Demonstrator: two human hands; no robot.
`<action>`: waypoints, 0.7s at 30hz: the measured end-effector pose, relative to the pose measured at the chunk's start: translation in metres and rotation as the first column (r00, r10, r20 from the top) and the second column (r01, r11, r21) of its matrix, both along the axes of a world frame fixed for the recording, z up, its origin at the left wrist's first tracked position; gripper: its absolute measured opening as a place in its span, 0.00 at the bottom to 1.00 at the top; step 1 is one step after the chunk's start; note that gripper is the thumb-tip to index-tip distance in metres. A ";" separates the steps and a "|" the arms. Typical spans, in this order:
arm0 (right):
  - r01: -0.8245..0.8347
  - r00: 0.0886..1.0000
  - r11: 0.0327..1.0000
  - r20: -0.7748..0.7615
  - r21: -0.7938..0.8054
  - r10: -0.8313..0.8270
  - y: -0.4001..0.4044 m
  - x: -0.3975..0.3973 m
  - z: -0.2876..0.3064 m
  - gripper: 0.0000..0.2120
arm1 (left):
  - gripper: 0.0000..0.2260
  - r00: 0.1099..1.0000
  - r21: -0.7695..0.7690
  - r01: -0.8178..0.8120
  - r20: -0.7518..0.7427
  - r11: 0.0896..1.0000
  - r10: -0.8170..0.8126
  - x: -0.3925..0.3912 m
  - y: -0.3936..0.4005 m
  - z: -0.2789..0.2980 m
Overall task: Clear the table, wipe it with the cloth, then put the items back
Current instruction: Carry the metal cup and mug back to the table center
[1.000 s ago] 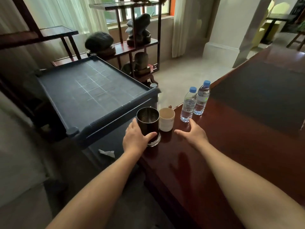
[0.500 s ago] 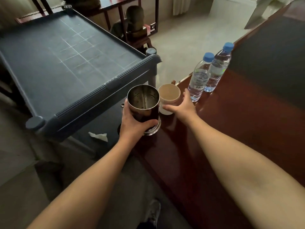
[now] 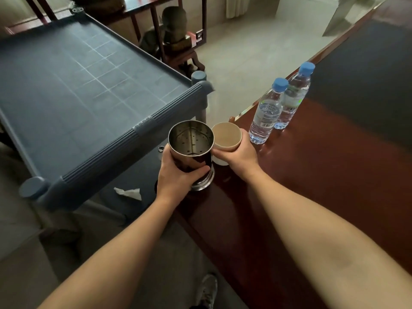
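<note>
- Gripping one steel canister (image 3: 191,150) at centre frame, the left hand (image 3: 176,175) wraps it with fingers behind and thumb across the front; its open top shows a perforated inner wall.
- Whether the canister's base touches the table (image 3: 323,175) cannot be told; it sits at the table's near left edge.
- One right hand (image 3: 239,153) is closed around one beige cup (image 3: 226,138), just right of the canister and touching or nearly touching it. The cup is open-topped and appears empty.
- Two forearms run up from the bottom of the frame to the hands.
- Two water bottles (image 3: 266,112) with blue caps stand upright just right of the cup, side by side and touching; the second bottle (image 3: 294,97) is further up-right. Both are clear with labels.
- The table is dark red wood, filling the right half of the frame, with a darker panel towards the upper right.
- One grey-blue cart (image 3: 78,97) fills the upper left; its top tray shows a faint grid of lines and a ribbed front rail.
- One crumpled white tissue (image 3: 128,192) lies on the cart's lower shelf, left of centre.
- One wooden shelf (image 3: 156,30) with dark ornaments stands at the top centre, behind the cart.
- One shoe (image 3: 207,291) shows at the bottom centre.
</note>
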State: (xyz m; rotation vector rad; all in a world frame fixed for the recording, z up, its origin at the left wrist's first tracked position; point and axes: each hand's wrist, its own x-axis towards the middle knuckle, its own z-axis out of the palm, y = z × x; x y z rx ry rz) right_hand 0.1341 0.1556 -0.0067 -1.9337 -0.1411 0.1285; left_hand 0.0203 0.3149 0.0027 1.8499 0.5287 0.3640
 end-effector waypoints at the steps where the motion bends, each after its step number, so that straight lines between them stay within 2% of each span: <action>1: 0.006 1.000 1.000 0.001 0.006 -0.006 -0.002 -0.003 0.003 0.44 | 0.43 1.000 -0.004 0.004 0.001 1.000 -0.004 0.001 0.000 0.002; 8: 0.085 0.996 0.996 0.024 -0.031 -0.084 -0.040 -0.026 0.027 0.41 | 0.47 0.997 0.024 0.060 0.049 0.998 -0.061 -0.004 -0.020 0.019; 21: 0.334 0.937 0.941 0.127 -0.046 -0.327 -0.202 -0.097 0.095 0.41 | 0.41 0.931 0.045 0.300 0.203 0.953 -0.303 -0.023 -0.149 0.073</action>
